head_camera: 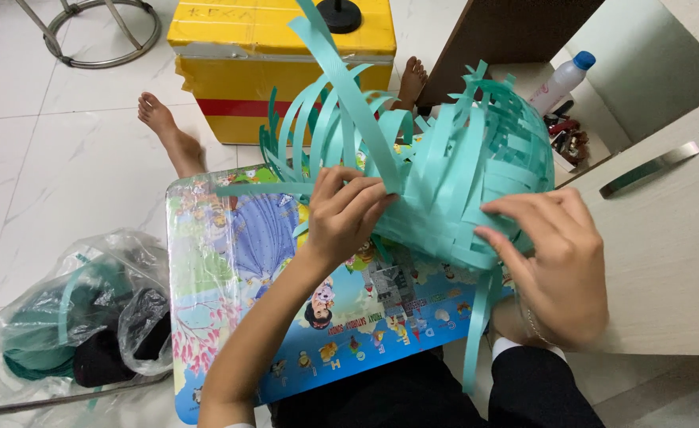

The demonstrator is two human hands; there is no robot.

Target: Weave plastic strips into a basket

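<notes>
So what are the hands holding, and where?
Both hold the teal strip basket: the left hand pinches a loose strip near the middle, and the right hand presses its woven right side.

You have one view only, from the camera on your head: it looks steeply down and forward, close over your left hand and right hand, with white floor tiles beyond.
</notes>
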